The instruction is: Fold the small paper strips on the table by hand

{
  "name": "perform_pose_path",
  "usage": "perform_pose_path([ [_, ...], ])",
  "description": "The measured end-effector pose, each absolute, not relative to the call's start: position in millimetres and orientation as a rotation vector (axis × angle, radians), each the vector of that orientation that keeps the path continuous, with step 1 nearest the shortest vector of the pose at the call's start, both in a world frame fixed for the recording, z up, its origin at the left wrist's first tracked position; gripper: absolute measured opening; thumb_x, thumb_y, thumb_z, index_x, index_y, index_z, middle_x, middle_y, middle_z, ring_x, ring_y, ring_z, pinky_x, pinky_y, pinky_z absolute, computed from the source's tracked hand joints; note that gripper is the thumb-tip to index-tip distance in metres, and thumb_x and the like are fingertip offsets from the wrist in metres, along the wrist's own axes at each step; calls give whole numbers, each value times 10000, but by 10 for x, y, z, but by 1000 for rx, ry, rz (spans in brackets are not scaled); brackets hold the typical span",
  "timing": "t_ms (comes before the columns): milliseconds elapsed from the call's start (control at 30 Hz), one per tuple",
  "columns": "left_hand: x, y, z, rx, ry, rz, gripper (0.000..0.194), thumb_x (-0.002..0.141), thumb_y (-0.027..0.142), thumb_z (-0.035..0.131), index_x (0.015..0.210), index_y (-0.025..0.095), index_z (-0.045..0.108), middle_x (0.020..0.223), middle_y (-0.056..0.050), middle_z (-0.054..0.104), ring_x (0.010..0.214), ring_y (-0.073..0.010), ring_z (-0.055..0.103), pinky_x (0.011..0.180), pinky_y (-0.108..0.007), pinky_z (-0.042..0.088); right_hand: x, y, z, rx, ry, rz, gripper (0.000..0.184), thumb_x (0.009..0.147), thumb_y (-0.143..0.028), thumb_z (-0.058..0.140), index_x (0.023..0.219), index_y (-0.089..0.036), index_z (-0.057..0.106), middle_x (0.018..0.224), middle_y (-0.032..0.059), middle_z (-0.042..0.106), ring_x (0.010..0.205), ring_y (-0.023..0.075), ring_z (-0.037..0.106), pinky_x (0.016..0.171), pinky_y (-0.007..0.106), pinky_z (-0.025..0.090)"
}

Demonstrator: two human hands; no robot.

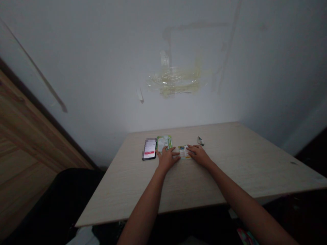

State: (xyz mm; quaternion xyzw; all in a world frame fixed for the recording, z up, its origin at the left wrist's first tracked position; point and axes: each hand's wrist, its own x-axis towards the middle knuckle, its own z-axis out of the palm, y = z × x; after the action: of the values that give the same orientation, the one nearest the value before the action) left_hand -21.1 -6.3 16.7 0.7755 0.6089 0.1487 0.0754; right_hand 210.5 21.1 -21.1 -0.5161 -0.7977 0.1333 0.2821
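Observation:
My left hand [167, 158] lies on the table with its fingers spread. Its fingertips reach the lower edge of a green-and-white printed packet or card [163, 141], and its right-hand fingers come close to a smaller printed piece. That small white, yellow and blue piece [183, 153] lies flat between my hands. My right hand [199, 154] rests over its right side, fingers stretched out and touching it. A phone [150, 149] with a lit screen and a red band lies left of my left hand. Past my right hand sits a small crumpled wrapper [200, 141].
The pale wooden table [122, 190] stands against a white wall [102, 68] with old clear tape [176, 81] stuck on it. A wooden panel [22, 143] is at the left, with a dark object [74, 190] beside the table.

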Motion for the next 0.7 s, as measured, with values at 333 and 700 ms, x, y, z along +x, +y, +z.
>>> perform_pose_path([
  [333,-194,-100,218,2317,1842,447,310,844,548,618,1123,454,714,1476,38,524,1428,-390,270,1073,-797,26,2081,201,-216,-1391,-2163,308,411,932,-313,527,1329,-250,615,1445,38,540,1228,260,493,1090,439,376],
  [700,-200,-90,196,2323,1830,502,251,840,525,635,1059,455,735,1450,65,547,1421,-382,287,1080,-793,-4,2073,204,-227,-1403,-2192,277,402,935,-308,526,1321,-249,623,1447,48,537,1237,271,490,1094,448,372],
])
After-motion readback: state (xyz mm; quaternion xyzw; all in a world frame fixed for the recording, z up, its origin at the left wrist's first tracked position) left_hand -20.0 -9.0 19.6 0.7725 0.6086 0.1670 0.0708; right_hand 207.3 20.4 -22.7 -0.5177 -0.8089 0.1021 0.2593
